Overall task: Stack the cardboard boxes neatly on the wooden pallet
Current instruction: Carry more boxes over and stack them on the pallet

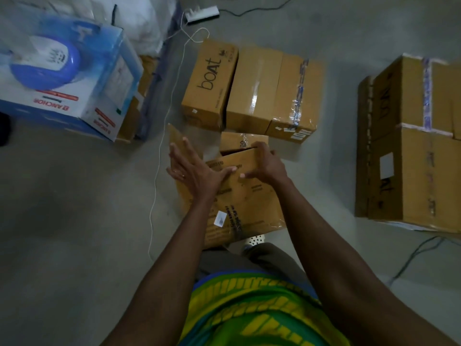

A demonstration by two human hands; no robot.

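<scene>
Box (245,198) on floor at person's feet, flaps not closed. Left hand (193,171) flat, unclenched on one flap; right hand (268,166) grasps another. Three boxes (252,88) beyond, unstacked. No pallet visible; stacking seems barely begun.

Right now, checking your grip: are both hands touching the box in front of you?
Touching. The head view shows the left hand flat on the box and the right hand gripping its top edge.

Dim grey concrete floor (74,208), white cable (159,151) trailing from a far power strip (202,13), dark cable (414,255) at near right, blue-white appliance carton (67,78) and white plastic bags (139,18) far left.
</scene>
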